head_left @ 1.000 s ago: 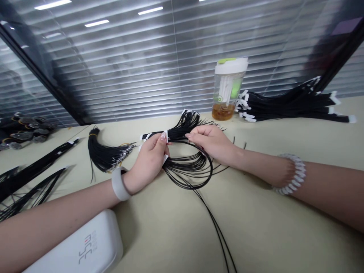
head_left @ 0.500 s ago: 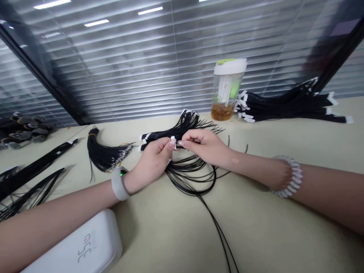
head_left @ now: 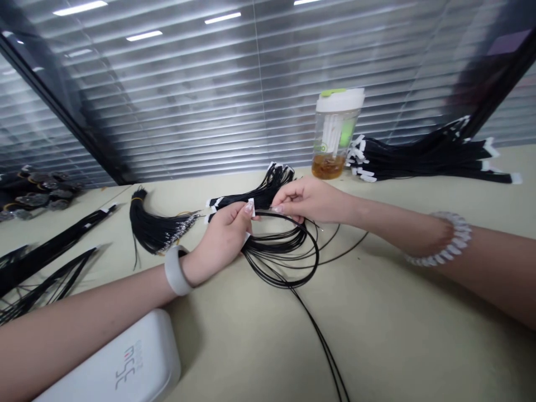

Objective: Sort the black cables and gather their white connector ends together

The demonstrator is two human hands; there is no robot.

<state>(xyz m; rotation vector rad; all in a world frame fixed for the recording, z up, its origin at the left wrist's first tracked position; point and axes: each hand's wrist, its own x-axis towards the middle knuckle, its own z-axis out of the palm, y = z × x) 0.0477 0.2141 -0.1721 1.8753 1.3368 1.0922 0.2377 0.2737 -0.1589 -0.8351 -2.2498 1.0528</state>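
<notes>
A coil of thin black cable [head_left: 278,279] hangs in loops below my left hand [head_left: 228,226]. My left thumb and fingers pinch the cable near a small white label [head_left: 251,205] that sticks up beside the thumb. My right hand [head_left: 312,200] is pinched closed just to the right, around a thin black cable whose bare-looking end [head_left: 320,228] shows beneath the hand. Exactly where the right fingertips grip is partly hidden. Behind both hands lies a bundle of black cables with white tags [head_left: 272,187].
A bottle with amber liquid [head_left: 335,134] stands by the window blinds. Tagged black cable bundles [head_left: 431,159] lie at the right. At the left are a tied bundle [head_left: 148,223] and more cables [head_left: 54,245]. A white power bank [head_left: 125,357] lies under my left forearm.
My right hand has moved slightly right and up, away from my left. The gap between them now shows the cable loop. My left hand stays nearly in place, with the white label tilted differently.
</notes>
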